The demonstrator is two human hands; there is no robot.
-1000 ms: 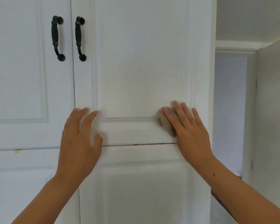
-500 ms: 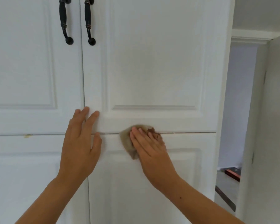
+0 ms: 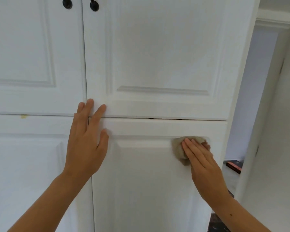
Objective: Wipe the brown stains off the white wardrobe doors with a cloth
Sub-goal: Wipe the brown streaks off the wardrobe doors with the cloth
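Observation:
White panelled wardrobe doors (image 3: 157,56) fill the view. My right hand (image 3: 203,161) presses a crumpled beige cloth (image 3: 178,148) flat against the lower right door (image 3: 149,181), at the upper right corner of its recessed panel. My left hand (image 3: 86,141) lies flat with straight fingers over the seam where the doors meet, fingertips on the upper door's bottom rail. A small yellowish-brown stain (image 3: 23,116) sits on the top edge of the lower left door. The part of the cloth under my palm is hidden.
Two black door handles' ends (image 3: 67,4) show at the top left. To the right of the wardrobe is a doorway (image 3: 251,97) and a white wall (image 3: 274,148), with a dark object on the floor (image 3: 233,166) beyond.
My right hand slid the cloth from the seam near the middle down and right to the lower door's panel corner. The view tilted downward. My left hand stayed at the seam.

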